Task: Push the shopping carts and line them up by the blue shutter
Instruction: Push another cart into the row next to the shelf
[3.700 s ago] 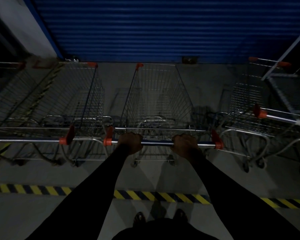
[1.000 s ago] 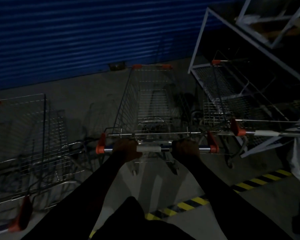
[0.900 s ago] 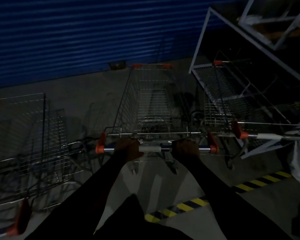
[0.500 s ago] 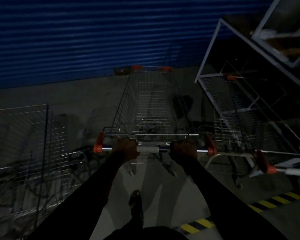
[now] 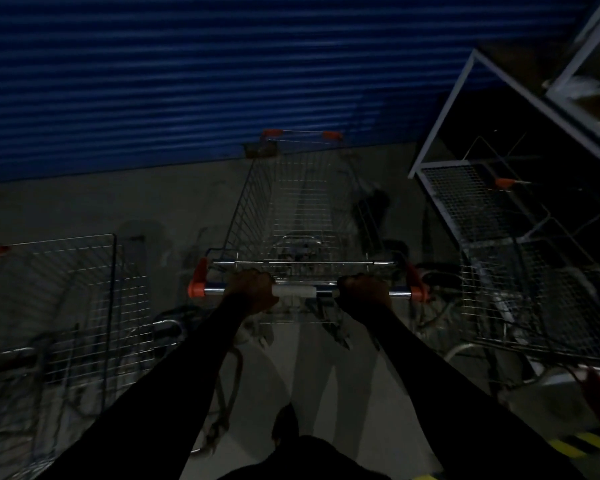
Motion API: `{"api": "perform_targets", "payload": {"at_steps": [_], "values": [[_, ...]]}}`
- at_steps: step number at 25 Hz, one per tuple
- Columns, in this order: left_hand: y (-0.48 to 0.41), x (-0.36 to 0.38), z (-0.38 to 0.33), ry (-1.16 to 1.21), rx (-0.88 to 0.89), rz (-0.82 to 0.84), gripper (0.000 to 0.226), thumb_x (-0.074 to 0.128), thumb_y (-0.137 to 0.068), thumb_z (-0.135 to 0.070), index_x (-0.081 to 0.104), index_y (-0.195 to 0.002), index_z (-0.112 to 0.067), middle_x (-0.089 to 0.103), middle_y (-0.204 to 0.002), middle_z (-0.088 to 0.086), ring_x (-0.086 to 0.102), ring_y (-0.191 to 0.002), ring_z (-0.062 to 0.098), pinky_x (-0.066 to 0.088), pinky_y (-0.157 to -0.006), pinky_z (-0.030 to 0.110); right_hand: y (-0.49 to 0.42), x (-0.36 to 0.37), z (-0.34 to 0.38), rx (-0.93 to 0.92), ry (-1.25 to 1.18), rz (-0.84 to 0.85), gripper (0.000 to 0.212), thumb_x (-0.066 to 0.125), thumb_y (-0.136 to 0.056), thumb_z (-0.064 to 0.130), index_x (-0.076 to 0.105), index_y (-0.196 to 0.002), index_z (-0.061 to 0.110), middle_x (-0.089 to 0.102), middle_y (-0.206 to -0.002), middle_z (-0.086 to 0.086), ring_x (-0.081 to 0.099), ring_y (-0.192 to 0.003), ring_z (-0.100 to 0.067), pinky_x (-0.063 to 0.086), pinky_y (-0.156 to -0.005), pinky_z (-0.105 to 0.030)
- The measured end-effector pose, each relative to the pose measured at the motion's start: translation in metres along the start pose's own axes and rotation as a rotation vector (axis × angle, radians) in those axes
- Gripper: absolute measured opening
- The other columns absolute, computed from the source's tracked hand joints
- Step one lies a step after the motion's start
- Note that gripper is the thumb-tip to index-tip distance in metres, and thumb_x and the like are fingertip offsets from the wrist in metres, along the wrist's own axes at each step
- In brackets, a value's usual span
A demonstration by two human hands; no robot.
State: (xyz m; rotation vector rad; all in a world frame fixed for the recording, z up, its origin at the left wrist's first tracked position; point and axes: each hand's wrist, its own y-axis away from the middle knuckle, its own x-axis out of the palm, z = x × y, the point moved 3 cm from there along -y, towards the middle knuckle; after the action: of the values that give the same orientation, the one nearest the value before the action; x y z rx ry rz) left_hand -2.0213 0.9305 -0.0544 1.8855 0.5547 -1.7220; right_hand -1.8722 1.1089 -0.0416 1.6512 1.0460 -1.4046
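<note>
Left cart (image 5: 84, 289): parked, nose toward the shutter, well apart from the pushed cart; its front edge lies further back from the shutter than that cart's.
Shutter (image 5: 187, 81): blue, ribbed, closed; runs across the top of the view down to the floor (image 5: 136, 199).
Left hand (image 5: 253, 289): clenched round the handle (image 5: 293, 292), just left of its white centre sleeve.
Cart (image 5: 302, 209): the one being pushed, empty, pointing straight at the shutter; its orange front corners appear against the shutter's bottom edge, though whether they touch cannot be told.
Right hand (image 5: 364, 289): clenched round the same handle, right of the sleeve.
Right cart (image 5: 534, 289): just beside the pushed cart, under the slanting white rack (image 5: 465, 109); its orange handle end sits low in the view, nearer the person.
Tape (image 5: 582, 441): yellow-black strip, only a corner left at lower right.
Change: over the last second the cart has rolled forward, from level with the right cart's handle to ahead of it; the tape has slid out behind.
Meaning: this cart seems at or near its stop; judged from here, it now stands ahead of both neighbours, so evening the row is probably what remains.
</note>
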Motion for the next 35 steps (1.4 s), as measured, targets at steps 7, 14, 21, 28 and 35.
{"api": "perform_targets", "payload": {"at_steps": [7,14,21,28,35], "values": [[0.004,-0.006,0.001,-0.017,-0.076,0.1,0.033,0.059,-0.078,-0.047,0.067,-0.096,-0.021,0.069,-0.1,0.004,0.063,-0.099,0.027,0.048,-0.083,0.034,0.001,0.003,0.005,0.016,0.037,-0.018,0.024,0.076,-0.056,0.038,0.066,-0.063,0.017,0.065,-0.059,-0.006,0.063,-0.05,-0.027,0.049,-0.054,-0.029],[0.051,0.004,-0.02,-0.085,-0.033,0.112,0.037,0.052,-0.083,-0.049,0.064,-0.104,-0.021,0.068,-0.108,0.005,0.06,-0.106,0.026,0.045,-0.087,0.034,0.046,0.015,-0.001,-0.156,-0.017,-0.216,0.017,0.065,-0.057,0.031,0.053,-0.052,0.018,0.054,-0.048,-0.003,0.053,-0.041,-0.024,0.04,-0.045,-0.024],[0.134,0.006,-0.078,-0.024,-0.077,0.086,0.038,0.058,-0.081,-0.051,0.068,-0.098,-0.019,0.071,-0.102,0.007,0.065,-0.099,0.029,0.046,-0.082,0.034,0.119,0.023,-0.017,-0.25,0.001,-0.512,0.014,0.059,-0.063,0.02,0.046,-0.056,0.019,0.047,-0.05,-0.007,0.048,-0.046,-0.024,0.036,-0.049,-0.029],[0.222,0.005,-0.109,-0.109,-0.136,0.099,0.042,0.057,-0.081,-0.056,0.068,-0.105,-0.024,0.07,-0.106,0.003,0.064,-0.103,0.026,0.048,-0.084,0.033,0.193,0.017,-0.002,-0.28,-0.132,-0.574,0.019,0.051,-0.071,0.017,0.042,-0.056,0.023,0.045,-0.051,-0.004,0.049,-0.048,-0.027,0.035,-0.047,-0.032],[0.282,0.021,-0.121,-0.02,-0.199,0.142,0.055,0.045,-0.073,-0.068,0.07,-0.092,-0.022,0.073,-0.093,0.006,0.068,-0.092,0.027,0.052,-0.077,0.034,0.252,0.016,0.012,-0.312,-0.156,-0.521,0.019,0.054,-0.072,0.019,0.045,-0.055,0.021,0.046,-0.05,-0.005,0.048,-0.045,-0.026,0.035,-0.047,-0.03]]}}
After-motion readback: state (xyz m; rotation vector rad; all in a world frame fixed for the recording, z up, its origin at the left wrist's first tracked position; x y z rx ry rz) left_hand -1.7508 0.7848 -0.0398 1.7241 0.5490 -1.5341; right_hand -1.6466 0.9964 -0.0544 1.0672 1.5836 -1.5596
